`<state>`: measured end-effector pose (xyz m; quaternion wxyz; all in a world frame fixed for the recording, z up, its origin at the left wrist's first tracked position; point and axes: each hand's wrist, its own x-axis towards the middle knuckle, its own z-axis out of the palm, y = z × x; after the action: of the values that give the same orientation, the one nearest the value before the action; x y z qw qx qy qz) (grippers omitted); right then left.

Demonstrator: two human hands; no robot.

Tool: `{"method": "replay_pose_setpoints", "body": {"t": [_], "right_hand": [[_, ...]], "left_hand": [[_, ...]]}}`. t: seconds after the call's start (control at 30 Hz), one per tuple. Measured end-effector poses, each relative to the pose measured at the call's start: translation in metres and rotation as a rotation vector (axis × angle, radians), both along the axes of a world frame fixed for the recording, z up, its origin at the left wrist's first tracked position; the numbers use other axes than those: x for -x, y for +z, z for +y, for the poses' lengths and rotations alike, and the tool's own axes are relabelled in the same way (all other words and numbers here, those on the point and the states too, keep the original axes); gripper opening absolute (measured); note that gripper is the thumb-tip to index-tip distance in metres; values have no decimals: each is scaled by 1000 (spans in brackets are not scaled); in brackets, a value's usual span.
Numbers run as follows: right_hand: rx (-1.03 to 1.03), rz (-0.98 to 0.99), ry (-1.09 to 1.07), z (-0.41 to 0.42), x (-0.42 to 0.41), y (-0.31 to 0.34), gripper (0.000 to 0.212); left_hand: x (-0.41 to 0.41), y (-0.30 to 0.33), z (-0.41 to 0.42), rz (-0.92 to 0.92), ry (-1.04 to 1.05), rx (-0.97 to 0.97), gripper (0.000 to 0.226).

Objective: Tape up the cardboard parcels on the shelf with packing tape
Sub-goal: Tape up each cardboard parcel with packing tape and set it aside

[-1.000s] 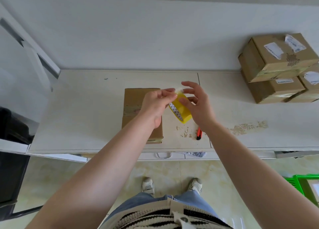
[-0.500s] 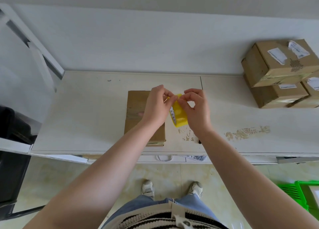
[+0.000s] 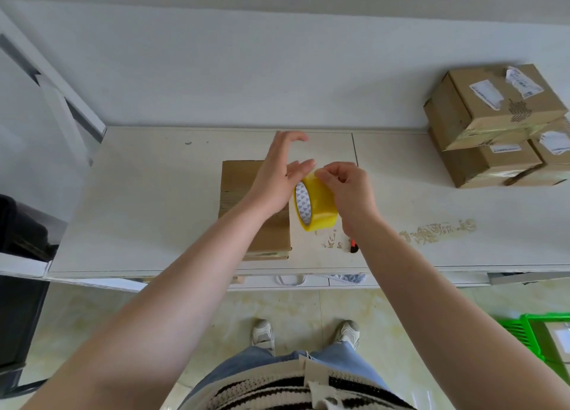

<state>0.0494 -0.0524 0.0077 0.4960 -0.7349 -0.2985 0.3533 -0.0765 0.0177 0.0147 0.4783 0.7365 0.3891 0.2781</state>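
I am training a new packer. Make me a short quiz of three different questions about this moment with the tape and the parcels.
1. True or false: the yellow tape roll lies flat on the shelf, with no hand on it.
2. Multiple choice: where is the stack of parcels? A) at the shelf's right end B) at its left end C) on the floor
3. Fill in: the flat cardboard parcel lies under the ____ hand.

Key
1. False: the right hand grips the roll from above, and the left hand, with its fingers spread, touches it.
2. A
3. left
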Motion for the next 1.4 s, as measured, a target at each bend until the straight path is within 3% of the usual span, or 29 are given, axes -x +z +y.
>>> {"method": "replay_pose_setpoints", "body": {"t": [0.1,0.23,0.4,0.53,0.63,0.73,0.8,0.9,1.07,1.13,1.27,1.33,1.4], "right_hand": [[3,-38,25,5,-1,4,17],[13,-90,70,6,-3,5,16],[0,0,47,3,-2,1,12],[-16,72,-13,-4,-18,-1,26],[185,341,42,-10,-24,-4,27],[202,544,40,-14,-28,-9,22],[178,549,1,-14,-34,-13,22],[195,452,-102,-15,-45,-27,21],[375,-13,-215,-17,-56,-66,27],[441,-86,-159,-16,-52,-75,37],[415,-233,-84,-4,-25,-61,47],[258,-287,-25,-2,2,-45,41],[235,-283,123,-1,33,-37,36]], "left_hand": [[-2,-8,-3,-62,-16,78,12],[-5,-18,-1,-105,91,284,9],[-12,-14,1,-176,203,513,15],[-4,-18,5,-310,345,694,18],[-3,-17,4,-454,358,809,18],[-6,-16,1,-431,354,807,22],[-7,-20,4,-351,365,705,25],[5,-24,12,-38,370,307,17],[40,-49,11,306,487,-41,27],[54,-62,7,459,581,-61,46],[69,-75,7,670,518,215,85],[71,-79,8,658,476,280,83],[72,-81,7,589,482,283,71]]}}
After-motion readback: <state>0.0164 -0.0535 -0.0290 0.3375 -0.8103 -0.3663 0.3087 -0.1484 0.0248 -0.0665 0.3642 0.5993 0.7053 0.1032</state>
